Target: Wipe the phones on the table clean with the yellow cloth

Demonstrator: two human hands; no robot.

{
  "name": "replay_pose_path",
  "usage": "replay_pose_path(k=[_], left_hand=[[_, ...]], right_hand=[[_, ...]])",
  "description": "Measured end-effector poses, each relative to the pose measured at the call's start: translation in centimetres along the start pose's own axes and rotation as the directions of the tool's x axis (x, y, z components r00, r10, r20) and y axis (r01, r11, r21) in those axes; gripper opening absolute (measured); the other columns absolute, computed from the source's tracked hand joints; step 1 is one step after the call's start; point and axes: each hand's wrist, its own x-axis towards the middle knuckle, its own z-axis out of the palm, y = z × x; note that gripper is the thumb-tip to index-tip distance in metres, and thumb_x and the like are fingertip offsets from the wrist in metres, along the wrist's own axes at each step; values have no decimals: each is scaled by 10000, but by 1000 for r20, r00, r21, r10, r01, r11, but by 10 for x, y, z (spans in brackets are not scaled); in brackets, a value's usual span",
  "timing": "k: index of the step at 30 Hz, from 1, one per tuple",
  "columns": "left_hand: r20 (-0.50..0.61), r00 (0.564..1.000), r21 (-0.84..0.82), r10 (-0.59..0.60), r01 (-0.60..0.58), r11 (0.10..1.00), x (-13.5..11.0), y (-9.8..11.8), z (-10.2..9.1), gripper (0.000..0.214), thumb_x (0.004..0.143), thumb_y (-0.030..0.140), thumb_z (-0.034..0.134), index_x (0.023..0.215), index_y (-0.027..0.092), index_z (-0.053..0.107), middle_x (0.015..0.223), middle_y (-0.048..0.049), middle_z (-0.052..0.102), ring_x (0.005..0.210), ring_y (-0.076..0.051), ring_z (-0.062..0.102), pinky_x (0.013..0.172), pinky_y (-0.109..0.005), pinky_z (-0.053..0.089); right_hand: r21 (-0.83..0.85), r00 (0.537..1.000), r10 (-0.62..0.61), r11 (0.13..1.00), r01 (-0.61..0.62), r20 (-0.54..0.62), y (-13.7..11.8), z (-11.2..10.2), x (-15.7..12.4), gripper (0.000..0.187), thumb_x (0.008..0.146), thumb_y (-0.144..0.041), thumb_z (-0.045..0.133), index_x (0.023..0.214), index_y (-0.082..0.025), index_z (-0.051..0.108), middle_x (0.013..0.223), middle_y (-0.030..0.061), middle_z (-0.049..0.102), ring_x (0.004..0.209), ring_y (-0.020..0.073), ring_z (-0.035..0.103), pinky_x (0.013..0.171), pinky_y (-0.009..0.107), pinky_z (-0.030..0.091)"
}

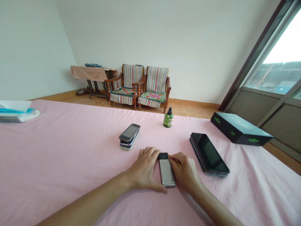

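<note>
A slim mobile phone (167, 172), silver with a black upper end, lies on the pink cloth in front of me. My left hand (147, 168) braces it from the left, fingers at its top end and thumb by its bottom end. At the phone's upper right edge, my right hand (185, 168) is closed in a pinch. A bit of something yellowish shows between those fingers, too small to name. Beyond my left hand sits a small stack of phones (129, 133). To the right of my right hand lies a stack of tablets (210, 153), the top one with a black screen.
A green bottle (168, 118) with a black cap stands near the far edge of the pink cloth (70, 150). A black box (240, 128) with green marks lies at the right. A tissue pack (17, 113) is at the far left. Two wooden chairs (157, 78) stand beyond.
</note>
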Motion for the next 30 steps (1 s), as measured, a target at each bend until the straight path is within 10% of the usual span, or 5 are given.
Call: replay_pose_path(k=[16,21,30], left_hand=[[-21,1000,-9,9,-9,1000,-1,-2,1,929,463,635,827,1207,195,486,1191,-108,511,1097,-344,465,958,-478,376],[-10,1000,16,12,-11,1000,-2,-2,0,923,490,613,825,1234,194,474,1198,-111,519,1090,-339,473,954,-484,381],[-18,1000,31,-22,23,999,-1,-1,3,964,473,591,836,1243,179,427,1253,-142,476,1146,-366,442,985,-521,355]], right_hand=[[-206,983,59,978,-22,176,-14,-21,-27,216,681,-70,551,692,-198,725,655,44,655,627,206,619,562,280,419],[-32,949,28,999,-19,313,-21,-35,-27,212,685,-57,569,670,-214,712,661,18,670,629,178,626,549,256,411],[233,959,-263,944,233,107,-13,-7,-7,201,902,-143,518,984,-194,694,892,66,638,845,176,611,743,281,482]])
